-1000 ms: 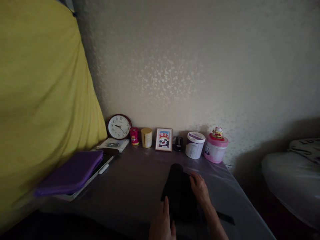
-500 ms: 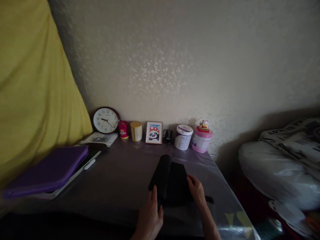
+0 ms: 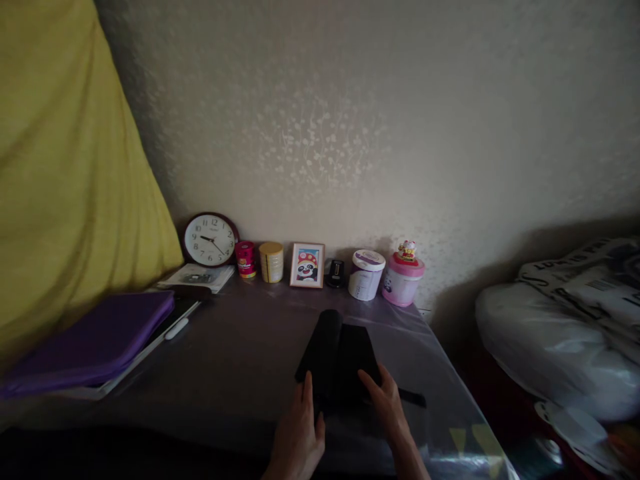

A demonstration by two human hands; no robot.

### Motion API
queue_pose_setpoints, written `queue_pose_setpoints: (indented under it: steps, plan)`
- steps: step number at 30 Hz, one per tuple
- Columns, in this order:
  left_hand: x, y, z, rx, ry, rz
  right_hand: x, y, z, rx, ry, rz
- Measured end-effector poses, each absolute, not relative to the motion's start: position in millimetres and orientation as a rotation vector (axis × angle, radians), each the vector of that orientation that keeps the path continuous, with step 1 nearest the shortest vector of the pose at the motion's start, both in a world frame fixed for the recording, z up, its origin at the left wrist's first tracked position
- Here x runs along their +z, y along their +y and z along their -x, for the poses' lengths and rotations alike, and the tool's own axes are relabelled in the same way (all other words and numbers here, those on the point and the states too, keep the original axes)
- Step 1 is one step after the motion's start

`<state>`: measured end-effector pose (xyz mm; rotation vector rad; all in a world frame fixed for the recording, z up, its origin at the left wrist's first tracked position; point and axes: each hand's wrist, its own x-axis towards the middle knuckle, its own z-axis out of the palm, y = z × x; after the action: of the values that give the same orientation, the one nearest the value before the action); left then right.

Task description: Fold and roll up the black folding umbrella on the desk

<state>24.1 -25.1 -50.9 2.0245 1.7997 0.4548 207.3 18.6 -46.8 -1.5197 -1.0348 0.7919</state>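
Note:
A black, partly rolled cloth-like item (image 3: 356,357) lies on the table in front of me, its left part a thick roll and its right part a flat panel. I cannot make out its exact kind. A dark strap (image 3: 412,397) sticks out to its right. My left hand (image 3: 300,427) is closed on the near left end of the roll, thumb and fingers on either side. My right hand (image 3: 386,403) grips the panel's near right edge, with the thumb on top and the other fingers partly hidden.
Along the wall stand a clock (image 3: 210,240), a pink-red can (image 3: 245,260), a yellow tin (image 3: 271,263), a picture frame (image 3: 307,265), a small black object (image 3: 335,273), a white tub (image 3: 367,275) and a pink tub (image 3: 402,280) with a figurine. A purple folder (image 3: 95,340) lies left.
My right hand has slid left and a little toward me along the black item, its thumb now further over the panel. My left hand stays nearly in place.

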Motion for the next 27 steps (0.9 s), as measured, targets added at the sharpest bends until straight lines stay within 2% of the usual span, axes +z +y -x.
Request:
queue_pose_setpoints:
  steps: [3,12,27]
  plan:
    - [-48,-25,-24,0.456,1.789,-2.017,-34,17,-196,0.92,-1.061,1.456]
    - [-47,-24,-24,0.444,1.773,-2.013,-12,38,-153,0.73,-1.371,1.361]
    - [-50,-19,-22,0.527,1.692,-1.95,-13,61,-109,0.561,-1.825,1.711]
